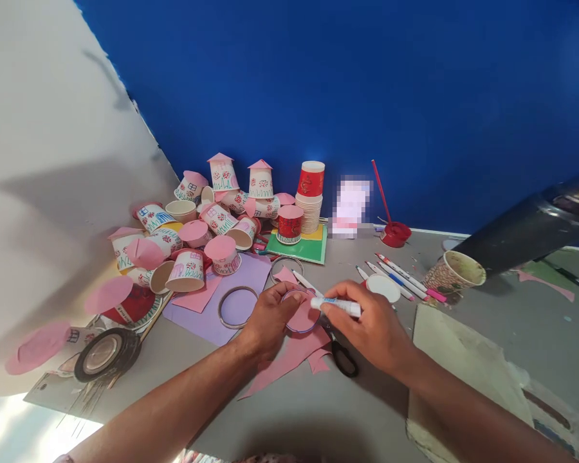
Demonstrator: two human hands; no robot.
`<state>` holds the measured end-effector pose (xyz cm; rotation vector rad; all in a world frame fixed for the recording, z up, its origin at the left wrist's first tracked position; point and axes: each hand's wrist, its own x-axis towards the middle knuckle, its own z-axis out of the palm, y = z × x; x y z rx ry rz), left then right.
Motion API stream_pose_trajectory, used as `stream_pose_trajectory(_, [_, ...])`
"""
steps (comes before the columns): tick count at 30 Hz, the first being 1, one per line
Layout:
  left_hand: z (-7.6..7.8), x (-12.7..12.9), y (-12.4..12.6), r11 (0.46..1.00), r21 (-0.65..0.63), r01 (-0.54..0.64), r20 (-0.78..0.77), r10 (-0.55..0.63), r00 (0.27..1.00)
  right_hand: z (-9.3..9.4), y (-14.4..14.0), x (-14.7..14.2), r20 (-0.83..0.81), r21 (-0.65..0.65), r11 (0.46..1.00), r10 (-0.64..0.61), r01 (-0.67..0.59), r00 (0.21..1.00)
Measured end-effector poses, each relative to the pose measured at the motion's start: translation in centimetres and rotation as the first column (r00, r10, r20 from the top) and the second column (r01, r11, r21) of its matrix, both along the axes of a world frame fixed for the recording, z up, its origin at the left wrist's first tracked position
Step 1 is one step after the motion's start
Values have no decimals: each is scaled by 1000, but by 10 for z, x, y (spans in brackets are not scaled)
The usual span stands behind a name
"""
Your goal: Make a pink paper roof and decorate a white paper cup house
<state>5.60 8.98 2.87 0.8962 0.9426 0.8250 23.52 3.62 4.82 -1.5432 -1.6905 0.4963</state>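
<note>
Both forearms enter from the bottom edge and meet over the grey table point(318, 411). By the right hand point(374, 331) a white marker point(335, 305) is gripped with closed fingers; its long axis lies almost level, the tip pointing left toward the pink paper disc point(303, 316). The disc is pressed flat by the left hand point(269, 321), whose fingers are curled down around a ring lying on the disc's rim.

Just below the disc, pink paper offcuts point(289, 360) and black-handled scissors point(342, 357) are spread out. Left of the disc a metal ring point(222, 307) rests on a lilac sheet point(207, 321). Right of the disc a white lid point(383, 287) and a row of pens point(405, 280) are laid, with a patterned paper cup point(453, 273) further right. Behind and left of the disc, decorated cups with pink roofs point(207, 218) are piled against the wall. Bare table is left only toward the near edge, below the disc.
</note>
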Motion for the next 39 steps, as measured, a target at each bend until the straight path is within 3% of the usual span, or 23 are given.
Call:
stream_pose_trajectory(4, [-3, -1, 2, 1000, -1, 31, 23, -31, 999, -13, -1, -3, 183, 189, 981, -1, -34, 983])
stream_pose_trajectory(7, [-7, -2, 4, 999, 26, 23, 33, -24, 999, -12, -1, -2, 172, 238, 971, -44, 2, 984])
stream_pose_trajectory(11, [-8, -4, 7, 997, 79, 4, 27, -6, 1000, 0, -1, -2, -19, 111, 991, -75, 77, 997])
stream_pose_trajectory(16, [-4, -5, 7, 995, 95, 31, 21, -33, 999, 4, -1, -3, -206, -59, 998, -9, -3, 979])
stream_pose_trajectory(26, [-4, -6, 10, 991, 124, 49, 52, -56, 997, 3, 2, -2, -286, -152, 987, 2, -48, 958])
stream_pose_trajectory(34, [-2, -7, 11, 972, 167, 164, 124, -185, 975, 9, 2, 2, -327, -228, 969, 18, -97, 945])
stream_pose_trajectory(39, [-5, -8, 13, 972, 224, 74, -7, -75, 997, 7, 2, 1, -347, -255, 959, 32, -127, 937])
